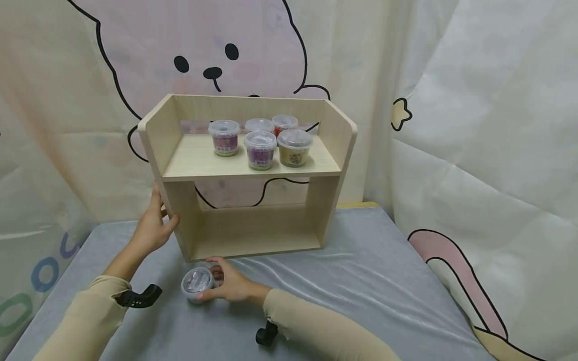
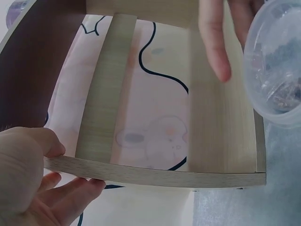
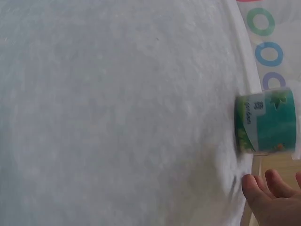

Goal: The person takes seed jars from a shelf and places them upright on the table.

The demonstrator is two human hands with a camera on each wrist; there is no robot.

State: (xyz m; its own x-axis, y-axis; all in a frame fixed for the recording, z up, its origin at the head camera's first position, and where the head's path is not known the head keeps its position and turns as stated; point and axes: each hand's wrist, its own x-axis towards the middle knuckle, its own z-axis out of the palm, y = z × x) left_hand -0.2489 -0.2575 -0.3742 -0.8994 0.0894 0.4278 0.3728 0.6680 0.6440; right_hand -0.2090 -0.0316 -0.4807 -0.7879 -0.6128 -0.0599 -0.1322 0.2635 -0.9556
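Observation:
A light wooden two-tier shelf (image 1: 253,230) stands on the table. My left hand (image 1: 153,225) grips the edge of its left side panel, thumb on one face and fingers on the other, as the left wrist view shows. A small plastic cup (image 1: 197,281) with a clear lid sits in front of the shelf; its teal and green label shows in the right wrist view. Right beside this cup is my right hand (image 1: 232,283), thumb and fingers spread towards it. The right wrist view shows the fingertips (image 3: 251,183) apart from the cup.
Several lidded cups stand on the upper tier, among them a purple one (image 1: 260,150) and a yellowish one (image 1: 294,148). A grey cloth (image 1: 384,291) covers the table. Behind hangs a pale curtain (image 1: 352,60) with cartoon figures.

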